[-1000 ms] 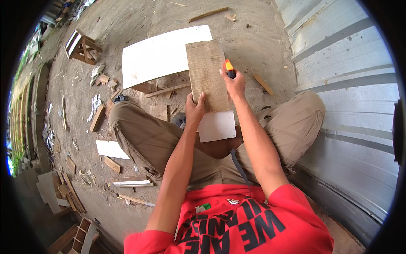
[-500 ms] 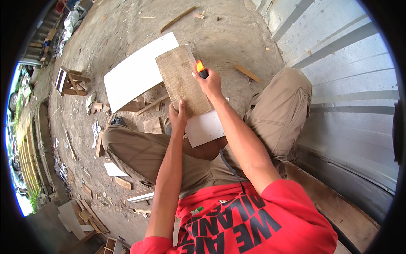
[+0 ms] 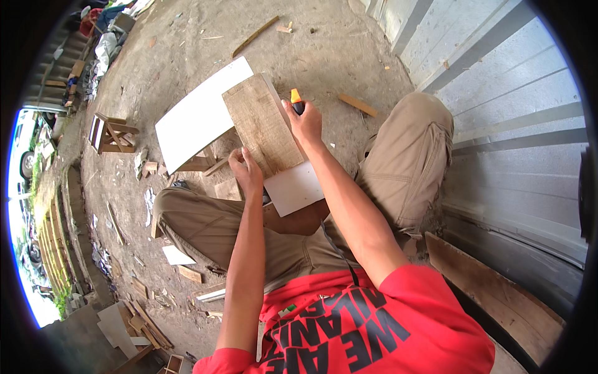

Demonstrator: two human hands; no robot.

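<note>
A rough brown wooden board [image 3: 260, 128] lies tilted in front of me, partly over a large white panel [image 3: 202, 112]. My left hand [image 3: 248, 171] is at the board's lower left edge, thumb and forefinger apart, thumb tip close to the edge. The other fingers are partly hidden. Beside the board's right edge, my right hand [image 3: 305, 124] is closed around an orange-and-black handled tool [image 3: 296, 101]; its working end cannot be made out. A pale strip runs along that edge. Below the board, a smaller white piece [image 3: 296, 190] sits between my legs.
Wood offcuts lie scattered on the dirt floor, including a strip [image 3: 358, 105] beyond my right knee. A small wooden stool [image 3: 112, 133] stands at the left. On the right rises a ribbed metal wall [image 3: 517, 112], with a long plank [image 3: 492, 290] near its foot.
My left hand has drawn back leftward from the board's top face to its edge. The right hand and tool have shifted slightly away from the right edge. The whole view has shifted a little.
</note>
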